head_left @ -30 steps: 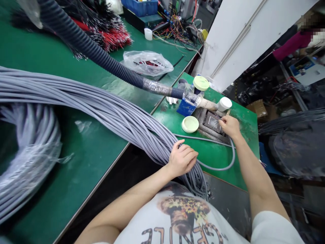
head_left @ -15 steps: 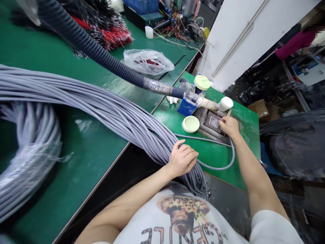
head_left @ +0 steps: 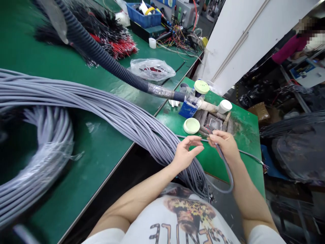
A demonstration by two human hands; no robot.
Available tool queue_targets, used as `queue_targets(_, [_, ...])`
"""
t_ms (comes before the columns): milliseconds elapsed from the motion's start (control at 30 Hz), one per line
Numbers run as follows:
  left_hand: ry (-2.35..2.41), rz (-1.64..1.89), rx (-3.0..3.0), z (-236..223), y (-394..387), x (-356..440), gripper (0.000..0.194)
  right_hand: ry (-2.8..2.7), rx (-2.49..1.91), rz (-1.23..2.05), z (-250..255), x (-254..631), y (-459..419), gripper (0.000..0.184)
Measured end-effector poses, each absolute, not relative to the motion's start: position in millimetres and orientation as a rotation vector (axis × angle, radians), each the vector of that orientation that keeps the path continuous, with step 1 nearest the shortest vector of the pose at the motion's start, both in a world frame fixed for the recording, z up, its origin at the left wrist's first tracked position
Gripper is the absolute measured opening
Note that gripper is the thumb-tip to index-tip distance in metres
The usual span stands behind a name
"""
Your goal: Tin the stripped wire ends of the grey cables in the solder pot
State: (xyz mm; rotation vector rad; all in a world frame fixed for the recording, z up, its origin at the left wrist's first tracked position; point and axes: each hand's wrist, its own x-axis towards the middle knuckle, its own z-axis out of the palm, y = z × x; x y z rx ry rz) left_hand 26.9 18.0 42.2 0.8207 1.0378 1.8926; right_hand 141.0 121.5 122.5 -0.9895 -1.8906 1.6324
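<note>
My right hand point(head_left: 226, 145) pinches the end of a grey cable point(head_left: 225, 162), whose thin coloured wires stick out past the fingertips. The cable's length curves down below the hand and back toward the bundle. Close to those wires, my left hand point(head_left: 186, 154) has its thumb and fingers apart and holds nothing that I can see. It lies over the lower end of a thick bundle of grey cables point(head_left: 122, 117), which hangs off the bench edge. Beyond my hands is a square metal pot point(head_left: 214, 122) with a shiny surface.
Around the pot stand a pale green open tub point(head_left: 191, 125), a white round container point(head_left: 224, 106) and a blue box point(head_left: 188, 109). A ribbed hose point(head_left: 122, 73) crosses above the bench. Another grey cable point(head_left: 250, 155) lies on the green board. A wrapped cable coil point(head_left: 48, 162) lies left.
My right hand has drawn the cable end away from the pot, toward me and my left hand. The left hand's fingers have spread from their curled pose on the bundle.
</note>
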Motion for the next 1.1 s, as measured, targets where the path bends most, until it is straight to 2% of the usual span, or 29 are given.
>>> queue_targets(133, [0.699,1.9,0.443,50.3,30.0,37.1,0.025,-1.886,-0.928,1.676,116.2,133.6,101.5,0.025])
queue_targets(300, [0.812,2.027,0.416,50.5,29.9,35.4,0.017,-1.861,-0.932,1.696,116.3,139.8,85.5,0.016])
queue_targets(433, [1.062,2.242,0.9,49.6,23.6,25.5,0.006,-1.759,-0.898,1.751,115.3,151.6,65.8,0.037])
queue_targets(533, [1.025,2.27,1.106,51.0,19.9,28.4,0.008,-1.65,-0.9,1.678,109.4,154.2,52.6,0.044])
queue_targets(600, [1.002,2.213,0.841,53.7,18.6,34.9,0.011,-1.621,-0.904,1.624,105.1,152.0,45.7,0.047])
queue_targets(667, [0.897,2.038,0.559,56.5,17.4,41.5,0.023,-1.618,-0.916,1.581,101.9,149.0,40.3,0.051])
queue_targets(800, [0.603,1.65,0.441,57.7,13.2,45.2,0.041,-1.688,-0.969,1.553,101.4,151.9,39.5,0.053])
queue_targets(967, [0.587,1.568,0.652,53.5,2.3,34.7,0.031,-1.919,-0.964,1.471,109.2,169.0,70.6,0.024])
queue_targets(1100, [0.685,1.459,0.742,49.1,-6.3,30.4,0.036,-1.883,-0.882,1.673,116.3,165.4,93.2,0.023])
